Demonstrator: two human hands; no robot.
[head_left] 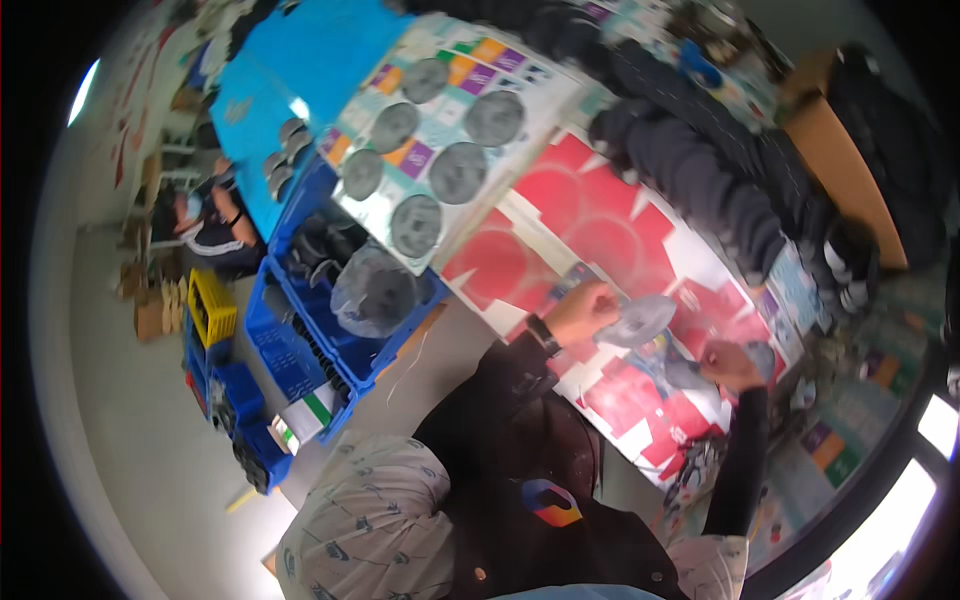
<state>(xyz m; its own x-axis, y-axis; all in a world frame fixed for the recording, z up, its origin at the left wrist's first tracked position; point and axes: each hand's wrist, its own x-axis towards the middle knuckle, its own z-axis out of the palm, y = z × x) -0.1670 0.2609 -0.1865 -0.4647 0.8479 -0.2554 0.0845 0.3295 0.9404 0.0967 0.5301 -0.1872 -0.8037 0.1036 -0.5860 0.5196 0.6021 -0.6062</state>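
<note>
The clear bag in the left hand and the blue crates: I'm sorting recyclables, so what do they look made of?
Clear bag held by the left hand: probably thin plastic film, translucent, crinkled, glossy. Blue crates: seemingly rigid moulded plastic, uniform colour, lattice walls.

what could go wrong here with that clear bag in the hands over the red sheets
1. The left hand pinches the clear plastic bag only at one edge, so it may slip or tear.
2. The right hand is apart from the bag, so the bag looks unsupported on that side.
3. The dark garments piled along the table could slide onto the work area.
</note>
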